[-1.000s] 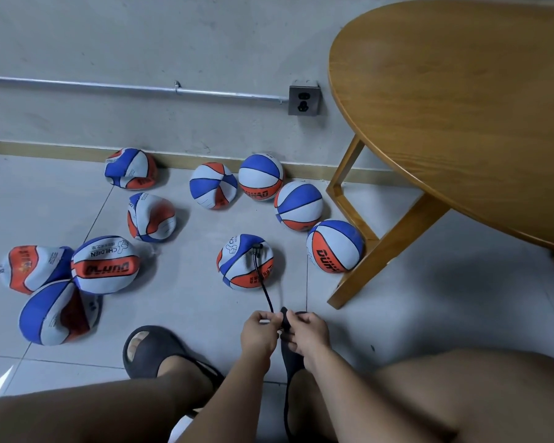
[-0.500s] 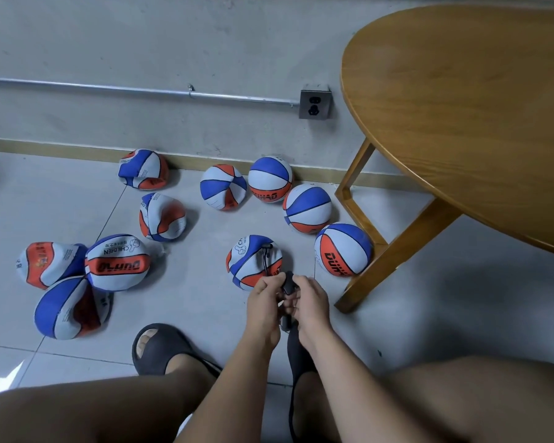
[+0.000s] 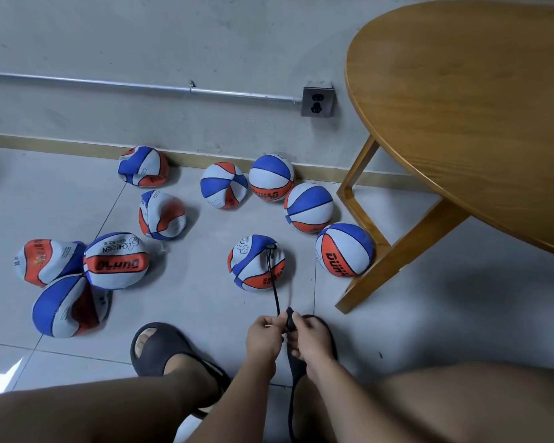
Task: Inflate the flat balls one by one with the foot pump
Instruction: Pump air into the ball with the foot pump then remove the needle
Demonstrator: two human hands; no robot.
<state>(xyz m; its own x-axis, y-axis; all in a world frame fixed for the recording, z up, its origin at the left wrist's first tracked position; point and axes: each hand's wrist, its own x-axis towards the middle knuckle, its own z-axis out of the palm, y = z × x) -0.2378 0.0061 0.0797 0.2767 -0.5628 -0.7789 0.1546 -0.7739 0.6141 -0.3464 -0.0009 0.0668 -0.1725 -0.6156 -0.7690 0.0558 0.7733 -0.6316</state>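
Observation:
A partly flat blue, white and orange ball [image 3: 253,263] lies on the floor ahead of me. A black pump hose [image 3: 274,289] is plugged into its top and runs back to my hands. My left hand [image 3: 264,337] pinches the hose. My right hand [image 3: 311,338] grips the black pump part [image 3: 290,319] where the hose joins it. The pump body is mostly hidden under my hands and right leg. Several flat balls [image 3: 68,306] lie at the left, and round ones [image 3: 344,251] sit near the table leg.
A round wooden table [image 3: 467,123] stands at the right, its legs [image 3: 397,254] close to the balls. A wall socket [image 3: 317,102] and a metal pipe [image 3: 141,86] run along the wall. My left foot in a black slipper [image 3: 160,350] rests on the tiled floor.
My hands reached forward toward the connected ball half a second ago and have now drawn back toward my feet, still on the hose and pump part. The ball has stayed in place.

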